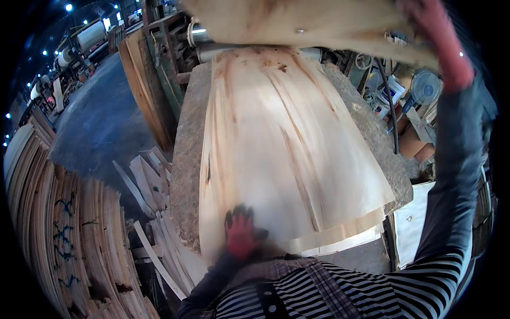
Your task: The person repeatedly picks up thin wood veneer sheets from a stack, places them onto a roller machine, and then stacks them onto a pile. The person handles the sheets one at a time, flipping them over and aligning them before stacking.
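Wood sheets (276, 149), pale with brown streaks, lie layered on a worn bench (183, 143) running from near to far, the lower ones showing at the near right edge. The left hand (243, 234), red-gloved and dark at the fingertips, rests on the near left part of the pile, fingers spread. The right hand (425, 16), also red-gloved, reaches up to the far right, at the edge of another sheet (308, 21) that stretches above the bench's far end; that hand is blurred, and I cannot tell whether its fingers pinch the edge. Metal rollers (197, 34) sit at the far end. Left of the bench are a wood stack (90, 239) and loose strips (172, 250); right, a fan (425, 86)
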`<state>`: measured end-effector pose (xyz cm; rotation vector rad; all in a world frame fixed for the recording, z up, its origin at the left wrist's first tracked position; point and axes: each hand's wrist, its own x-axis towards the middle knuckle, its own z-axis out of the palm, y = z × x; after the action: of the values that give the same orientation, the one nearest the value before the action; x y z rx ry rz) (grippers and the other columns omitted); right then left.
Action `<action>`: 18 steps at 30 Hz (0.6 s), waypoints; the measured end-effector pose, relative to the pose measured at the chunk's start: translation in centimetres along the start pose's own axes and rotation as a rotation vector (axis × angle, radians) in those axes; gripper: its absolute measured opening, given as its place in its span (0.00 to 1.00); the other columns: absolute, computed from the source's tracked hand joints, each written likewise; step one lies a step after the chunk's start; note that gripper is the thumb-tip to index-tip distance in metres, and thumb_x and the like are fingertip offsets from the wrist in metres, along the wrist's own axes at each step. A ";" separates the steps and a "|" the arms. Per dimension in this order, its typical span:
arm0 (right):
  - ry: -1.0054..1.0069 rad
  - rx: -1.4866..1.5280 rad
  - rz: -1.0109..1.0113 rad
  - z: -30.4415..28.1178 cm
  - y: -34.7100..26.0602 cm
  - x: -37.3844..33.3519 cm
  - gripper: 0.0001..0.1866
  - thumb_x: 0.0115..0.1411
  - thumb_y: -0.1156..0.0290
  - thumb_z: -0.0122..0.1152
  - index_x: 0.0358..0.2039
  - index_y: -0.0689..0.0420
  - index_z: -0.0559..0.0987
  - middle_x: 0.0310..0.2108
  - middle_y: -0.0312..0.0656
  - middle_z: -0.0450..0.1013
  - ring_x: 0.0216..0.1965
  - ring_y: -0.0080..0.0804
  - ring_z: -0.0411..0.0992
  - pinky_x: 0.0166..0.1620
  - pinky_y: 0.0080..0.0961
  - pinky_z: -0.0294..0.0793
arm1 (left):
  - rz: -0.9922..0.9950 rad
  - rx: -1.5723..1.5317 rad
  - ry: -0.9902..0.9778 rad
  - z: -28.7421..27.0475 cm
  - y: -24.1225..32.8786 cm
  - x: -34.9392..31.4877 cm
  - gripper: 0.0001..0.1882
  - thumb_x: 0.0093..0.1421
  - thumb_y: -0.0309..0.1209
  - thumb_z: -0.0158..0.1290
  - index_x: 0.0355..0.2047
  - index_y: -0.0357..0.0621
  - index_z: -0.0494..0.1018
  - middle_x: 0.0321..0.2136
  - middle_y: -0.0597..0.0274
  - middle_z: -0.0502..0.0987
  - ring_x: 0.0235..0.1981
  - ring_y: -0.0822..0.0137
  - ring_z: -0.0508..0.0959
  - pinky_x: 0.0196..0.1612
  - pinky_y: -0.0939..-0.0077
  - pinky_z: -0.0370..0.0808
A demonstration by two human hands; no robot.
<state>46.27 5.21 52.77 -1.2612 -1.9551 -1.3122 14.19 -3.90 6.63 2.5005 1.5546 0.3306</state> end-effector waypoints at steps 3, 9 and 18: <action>-0.319 0.071 -0.201 5.0 -9.6 -9.5 0.24 0.47 0.63 0.56 0.47 0.52 0.70 0.43 0.43 0.68 0.42 0.39 0.68 0.45 0.36 0.66 | -0.011 -0.073 0.015 -0.6 -0.3 -0.2 0.43 0.50 0.56 0.47 0.58 0.39 0.53 0.56 0.39 0.54 0.57 0.43 0.55 0.58 0.44 0.45; -0.731 0.243 0.025 17.6 -18.4 -23.6 0.26 0.47 0.65 0.56 0.50 0.44 0.67 0.48 0.39 0.64 0.44 0.38 0.66 0.47 0.39 0.64 | 0.056 -0.069 0.040 -0.7 0.2 0.8 0.43 0.50 0.58 0.45 0.57 0.37 0.53 0.56 0.40 0.53 0.59 0.44 0.52 0.60 0.47 0.41; -0.663 0.299 0.281 27.9 -17.4 -25.6 0.37 0.49 0.49 0.55 0.57 0.53 0.58 0.58 0.50 0.52 0.59 0.50 0.48 0.59 0.48 0.47 | 0.055 -0.048 -0.037 -1.0 0.4 1.2 0.43 0.50 0.58 0.45 0.56 0.37 0.55 0.53 0.39 0.57 0.57 0.45 0.55 0.60 0.48 0.42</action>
<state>46.00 17.00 12.80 -1.8802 -2.1667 -0.4615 14.79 -2.96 7.83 2.5011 1.4494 0.3238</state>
